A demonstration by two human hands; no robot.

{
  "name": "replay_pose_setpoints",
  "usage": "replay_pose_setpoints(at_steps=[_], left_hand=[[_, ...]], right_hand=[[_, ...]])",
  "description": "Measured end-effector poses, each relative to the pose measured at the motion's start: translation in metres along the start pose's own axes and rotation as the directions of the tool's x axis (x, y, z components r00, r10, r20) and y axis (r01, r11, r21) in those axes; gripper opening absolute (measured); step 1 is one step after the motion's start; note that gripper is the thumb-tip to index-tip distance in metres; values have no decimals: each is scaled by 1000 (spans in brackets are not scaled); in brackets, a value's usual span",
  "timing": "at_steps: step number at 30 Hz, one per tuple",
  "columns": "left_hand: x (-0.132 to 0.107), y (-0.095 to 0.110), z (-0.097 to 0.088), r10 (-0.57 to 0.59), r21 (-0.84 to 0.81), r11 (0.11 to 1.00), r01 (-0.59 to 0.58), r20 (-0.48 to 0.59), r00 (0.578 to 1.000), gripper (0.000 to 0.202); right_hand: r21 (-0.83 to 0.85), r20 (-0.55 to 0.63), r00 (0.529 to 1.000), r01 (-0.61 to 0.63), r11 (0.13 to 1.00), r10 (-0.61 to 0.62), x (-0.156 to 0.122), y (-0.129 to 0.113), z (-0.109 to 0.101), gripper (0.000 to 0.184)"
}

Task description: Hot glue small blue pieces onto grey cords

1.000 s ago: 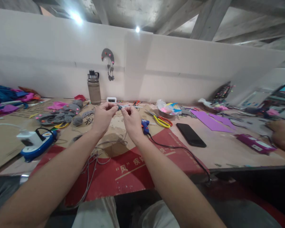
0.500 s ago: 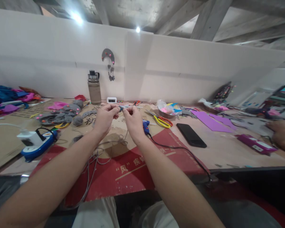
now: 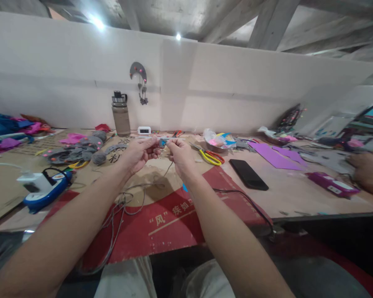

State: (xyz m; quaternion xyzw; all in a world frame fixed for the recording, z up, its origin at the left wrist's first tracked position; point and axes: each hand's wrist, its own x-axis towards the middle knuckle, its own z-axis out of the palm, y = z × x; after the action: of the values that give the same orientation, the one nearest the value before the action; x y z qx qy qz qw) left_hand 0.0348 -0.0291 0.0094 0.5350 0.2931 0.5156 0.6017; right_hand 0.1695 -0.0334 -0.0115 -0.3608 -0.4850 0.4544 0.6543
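Note:
My left hand (image 3: 139,153) and my right hand (image 3: 179,154) are raised together over the table, fingers pinched. Between the fingertips sits a small grey-blue piece (image 3: 162,143), held by both hands. A thin grey cord (image 3: 133,198) hangs from it down to the table and trails toward me in loops. My right forearm hides most of the blue glue gun (image 3: 185,188) lying on the red cardboard (image 3: 161,227); its black cable (image 3: 245,200) runs off to the right edge.
Yellow-handled scissors (image 3: 209,157), a black phone (image 3: 248,174) and a metal bowl (image 3: 216,145) lie to the right. A water bottle (image 3: 120,114) stands by the wall. Grey felt pieces (image 3: 81,151) and a blue-white power strip (image 3: 42,187) lie left. Another person's hand (image 3: 365,171) rests far right.
Both hands stay pinched on the small piece and have drifted slightly right and down in view. My right forearm now covers the glue gun. The camera shifted a little.

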Motion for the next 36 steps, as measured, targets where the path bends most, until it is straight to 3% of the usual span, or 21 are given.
replay_pose_setpoints(at_steps=[4, 7, 10, 19, 26, 32, 36], left_hand=[[-1, 4, -2, -31, 55, 998, 31, 6, 1000, 26], [-1, 5, -4, 23, 147, 989, -27, 28, 999, 22], [2, 2, -6, 64, 272, 959, -75, 52, 997, 15], [2, -2, -6, 85, 316, 945, -82, 5, 996, 8], [-1, 0, -2, -4, 170, 985, 15, -63, 998, 7], [0, 3, -3, -76, 26, 997, 74, 86, 993, 12], [0, -1, 0, -35, 48, 998, 32, 64, 997, 14]], right_hand=[[-184, 25, 997, 82, 979, -79, 1, -4, -8, 11], [-386, 35, 984, 172, 906, -172, -1, -8, -11, 9], [-480, 60, 975, 216, 850, -214, -4, -13, -11, 8], [-466, 105, 971, 240, 851, -216, -8, -11, -8, 9], [-475, 122, 970, 243, 846, -210, -9, -7, -6, 9], [-425, 49, 987, 157, 891, -150, -3, -4, -9, 11], [-342, 17, 990, 136, 930, -138, -1, 2, -9, 12]])
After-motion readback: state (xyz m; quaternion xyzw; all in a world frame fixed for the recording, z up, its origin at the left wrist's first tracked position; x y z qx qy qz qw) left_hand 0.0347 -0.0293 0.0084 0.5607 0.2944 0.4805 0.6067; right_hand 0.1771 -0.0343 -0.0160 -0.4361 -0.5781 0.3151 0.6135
